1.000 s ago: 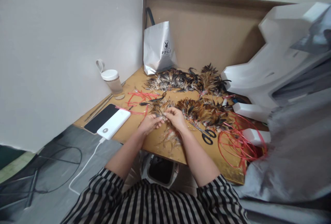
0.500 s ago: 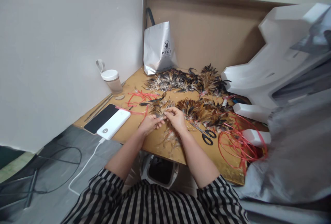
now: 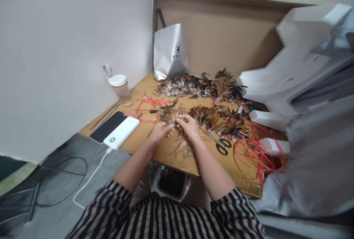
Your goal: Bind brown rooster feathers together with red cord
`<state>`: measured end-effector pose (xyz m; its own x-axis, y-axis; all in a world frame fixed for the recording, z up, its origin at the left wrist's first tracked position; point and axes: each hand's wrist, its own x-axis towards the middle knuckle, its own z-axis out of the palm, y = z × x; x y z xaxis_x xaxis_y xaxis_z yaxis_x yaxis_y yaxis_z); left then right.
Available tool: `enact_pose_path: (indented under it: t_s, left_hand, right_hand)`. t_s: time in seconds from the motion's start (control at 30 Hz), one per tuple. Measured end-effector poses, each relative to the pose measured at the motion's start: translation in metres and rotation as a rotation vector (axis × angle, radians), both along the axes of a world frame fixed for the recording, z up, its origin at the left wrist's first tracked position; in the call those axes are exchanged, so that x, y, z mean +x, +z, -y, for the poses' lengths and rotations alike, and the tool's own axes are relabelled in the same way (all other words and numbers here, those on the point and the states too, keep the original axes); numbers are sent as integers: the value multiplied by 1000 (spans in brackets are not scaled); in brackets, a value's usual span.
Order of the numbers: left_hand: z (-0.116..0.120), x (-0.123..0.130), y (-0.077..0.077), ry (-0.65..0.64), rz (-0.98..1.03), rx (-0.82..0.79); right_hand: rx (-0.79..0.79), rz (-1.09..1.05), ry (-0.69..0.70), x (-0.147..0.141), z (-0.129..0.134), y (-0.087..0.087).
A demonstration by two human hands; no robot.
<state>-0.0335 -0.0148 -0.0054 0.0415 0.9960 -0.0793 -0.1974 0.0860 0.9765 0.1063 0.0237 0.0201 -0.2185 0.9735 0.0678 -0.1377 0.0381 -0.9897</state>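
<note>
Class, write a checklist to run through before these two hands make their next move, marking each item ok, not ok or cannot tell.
1. Left hand and right hand close together, near the tan feathers: ok.
2. Firm grip in each hand: cannot tell; what they hold is too small to make out.
3. Scissors lying apart from both hands: ok.
4. Red strips at the table's right sorted: not ok; they are tangled.
5. Lid on the cup: ok.

Count at one table (image 3: 226,172) — one bag (image 3: 168,53), one cup (image 3: 121,88), one phone (image 3: 106,128), one power bank (image 3: 123,132), one pair of scissors (image 3: 217,140), two feather rows (image 3: 215,118), two string tangles (image 3: 265,155) — one left hand (image 3: 161,132), one right hand (image 3: 189,126).
</note>
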Motion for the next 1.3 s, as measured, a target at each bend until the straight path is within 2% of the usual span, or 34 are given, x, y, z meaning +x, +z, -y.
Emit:
enact_pose_path:
  t_s: [0.13,0.33,0.57,0.67,0.77,0.87,0.97,1.1,1.2,1.3]
  left_hand:
    - [-3,-1,-2,47,-38,27]
    - [-4,1,-5,21,-95,76]
    - [-4,4,-7,43,-102,77]
    - [-3,2,-4,29,-80,70]
    - [-1,0,0,-3,-13,33]
    - [2,-2,3,-60,71,-12]
    - [4,-3,4,-126,113,-40]
    - [4,-3,4,-108,6,-18]
    - [2,-1,2,-53,-105,34]
    - [1,2,0,-29,-152,68]
  right_hand:
    - [-6,90,35,-2,0,-2]
    - [49,119,87,-7,3,-9]
    - [97,154,70,-6,2,-13]
    - [36,68,61,-7,1,-14]
    - [-90,-35,60,-9,1,-14]
    - [-185,-105,116,-10,2,-14]
    - [-206,-111,178,-8,4,-12]
    - [-152,-7,164,-4,4,-8]
    - [-7,115,114,-1,3,-2]
    - [119,207,152,-1,5,3]
